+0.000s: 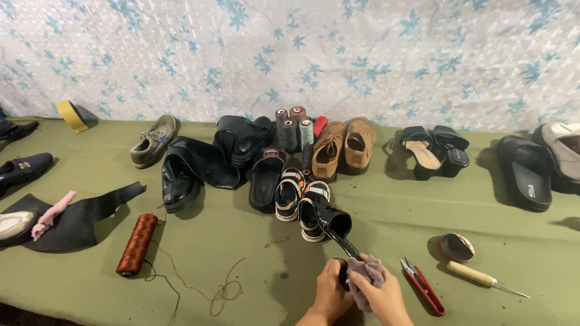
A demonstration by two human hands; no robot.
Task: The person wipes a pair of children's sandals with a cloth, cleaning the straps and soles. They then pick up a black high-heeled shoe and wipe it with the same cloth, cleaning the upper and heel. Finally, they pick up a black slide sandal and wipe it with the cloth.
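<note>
Near the front edge of the green counter (241,253), right of its middle: left hand (331,294) clamped, fingers together, on the low end of a glossy black shoe (336,231), heel-end up and tilted away toward the row of footwear. Right hand (379,296) closed over a grey-mauve rag (365,273), pressed against the shoe's near end. Just right of the hands, red snips (424,286); past them a small round tin (456,247) and a wooden-handled awl (483,279). Toward the left front, a rust-brown thread spool (137,244) with loose thread trailing along the front edge. Behind the shoe, touching or nearly so, a pair of striped sandals (300,201). Likely risks: glossy surface slipping in a one-handed hold under rubbing pressure; raised end swinging into the sandals; right wrist or rag catching the snips' blades close by; stray thread snagging a sleeve. Rag contents, polish or dry, not discernible.
</note>
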